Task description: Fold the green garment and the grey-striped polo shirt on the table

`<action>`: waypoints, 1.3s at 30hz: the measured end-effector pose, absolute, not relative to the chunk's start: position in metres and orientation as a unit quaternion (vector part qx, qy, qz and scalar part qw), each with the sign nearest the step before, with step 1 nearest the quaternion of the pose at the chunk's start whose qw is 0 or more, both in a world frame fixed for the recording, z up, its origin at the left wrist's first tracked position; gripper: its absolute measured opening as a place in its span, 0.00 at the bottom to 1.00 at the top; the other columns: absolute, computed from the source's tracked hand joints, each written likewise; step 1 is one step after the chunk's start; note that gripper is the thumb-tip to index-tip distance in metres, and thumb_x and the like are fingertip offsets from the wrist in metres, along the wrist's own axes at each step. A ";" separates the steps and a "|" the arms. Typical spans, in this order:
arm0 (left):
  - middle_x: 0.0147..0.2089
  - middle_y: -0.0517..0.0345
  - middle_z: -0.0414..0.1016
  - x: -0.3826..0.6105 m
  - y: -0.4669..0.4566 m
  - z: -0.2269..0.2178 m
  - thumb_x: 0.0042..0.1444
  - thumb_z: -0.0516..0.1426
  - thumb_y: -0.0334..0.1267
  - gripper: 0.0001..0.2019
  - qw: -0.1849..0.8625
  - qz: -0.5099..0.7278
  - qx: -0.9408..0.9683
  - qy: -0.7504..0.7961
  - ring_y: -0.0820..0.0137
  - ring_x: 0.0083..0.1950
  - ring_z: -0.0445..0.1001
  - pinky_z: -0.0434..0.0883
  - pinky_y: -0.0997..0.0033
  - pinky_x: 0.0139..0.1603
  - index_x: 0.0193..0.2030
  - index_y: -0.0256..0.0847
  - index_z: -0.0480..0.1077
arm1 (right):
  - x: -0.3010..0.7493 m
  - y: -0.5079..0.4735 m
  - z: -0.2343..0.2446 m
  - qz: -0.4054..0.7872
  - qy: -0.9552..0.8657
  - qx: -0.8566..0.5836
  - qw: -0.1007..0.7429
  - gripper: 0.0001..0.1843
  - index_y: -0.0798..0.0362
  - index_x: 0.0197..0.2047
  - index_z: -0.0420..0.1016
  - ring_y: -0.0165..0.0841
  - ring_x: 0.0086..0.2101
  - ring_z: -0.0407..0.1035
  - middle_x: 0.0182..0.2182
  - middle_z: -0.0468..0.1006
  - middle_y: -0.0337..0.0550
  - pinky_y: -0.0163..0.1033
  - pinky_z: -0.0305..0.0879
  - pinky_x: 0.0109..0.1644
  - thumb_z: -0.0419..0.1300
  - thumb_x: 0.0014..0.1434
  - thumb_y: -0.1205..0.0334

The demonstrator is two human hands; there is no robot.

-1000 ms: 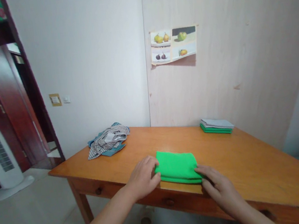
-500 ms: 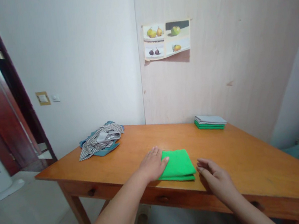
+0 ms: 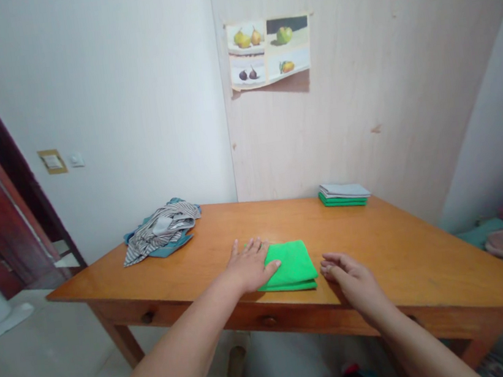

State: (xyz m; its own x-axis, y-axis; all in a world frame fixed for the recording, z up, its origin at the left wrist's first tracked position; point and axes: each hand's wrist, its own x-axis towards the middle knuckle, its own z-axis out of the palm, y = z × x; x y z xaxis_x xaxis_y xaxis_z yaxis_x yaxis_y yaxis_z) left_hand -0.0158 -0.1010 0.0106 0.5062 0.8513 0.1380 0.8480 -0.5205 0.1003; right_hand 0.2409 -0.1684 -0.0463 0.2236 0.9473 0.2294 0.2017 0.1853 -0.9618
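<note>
On the front part of the wooden table lies a folded green cloth [image 3: 292, 263], its layers showing along the near edge. My left hand [image 3: 251, 266] rests flat over the cloth's left side, fingers spread and thumb on top of it. Just off the cloth's right edge, my right hand [image 3: 349, 274] sits low at the table with loosely curled fingers and nothing visible in them.
A crumpled pile of striped and blue cloth [image 3: 161, 228] lies at the table's back left. At the back right stands a neat stack of folded grey and green cloths [image 3: 343, 193]. The wooden table [image 3: 228, 225] has drawers along its front. Fruit pictures [image 3: 269, 50] hang on the wall.
My left hand's fingers have spread wider on the green cloth. My right hand's fingers have curled in a little more. The camera view has shifted slightly.
</note>
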 end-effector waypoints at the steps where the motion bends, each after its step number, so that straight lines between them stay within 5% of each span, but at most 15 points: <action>1: 0.75 0.44 0.48 -0.013 -0.101 0.012 0.66 0.39 0.63 0.37 0.001 0.087 0.873 0.480 0.50 0.76 0.44 0.32 0.35 0.70 0.74 0.43 0.50 | 0.241 -0.167 -0.048 0.327 -0.530 -0.545 0.561 0.23 0.53 0.50 0.73 0.42 0.47 0.76 0.45 0.82 0.51 0.48 0.71 0.55 0.60 0.55 0.49; 10: 0.76 0.47 0.47 -0.007 -0.102 0.000 0.67 0.35 0.63 0.38 0.008 0.113 0.892 0.438 0.58 0.76 0.44 0.43 0.50 0.72 0.75 0.40 0.48 | 0.243 -0.164 -0.052 0.323 -0.526 -0.538 0.574 0.22 0.52 0.48 0.75 0.40 0.45 0.77 0.43 0.82 0.49 0.46 0.72 0.52 0.60 0.54 0.48; 23: 0.76 0.46 0.42 -0.013 -0.102 0.004 0.62 0.38 0.69 0.45 0.016 0.085 0.900 0.427 0.56 0.76 0.42 0.42 0.51 0.72 0.75 0.37 0.45 | 0.236 -0.170 -0.035 0.308 -0.543 -0.559 0.546 0.19 0.53 0.43 0.75 0.40 0.40 0.76 0.38 0.82 0.49 0.47 0.71 0.50 0.62 0.50 0.53; 39: 0.77 0.48 0.38 -0.018 -0.101 0.008 0.60 0.39 0.71 0.46 0.010 0.057 0.903 0.426 0.55 0.77 0.40 0.42 0.49 0.73 0.76 0.40 0.42 | 0.234 -0.155 -0.040 0.288 -0.631 -0.537 0.481 0.17 0.51 0.42 0.83 0.39 0.41 0.75 0.37 0.84 0.44 0.42 0.69 0.47 0.56 0.56 0.56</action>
State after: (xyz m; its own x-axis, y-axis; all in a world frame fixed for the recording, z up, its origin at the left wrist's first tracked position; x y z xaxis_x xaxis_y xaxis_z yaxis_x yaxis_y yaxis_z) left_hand -0.0183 -0.1010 0.0080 0.6310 0.7700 0.0944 0.7678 -0.6373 0.0656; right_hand 0.2341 -0.1546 -0.0400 0.0388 0.9538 0.2980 0.3996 0.2586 -0.8795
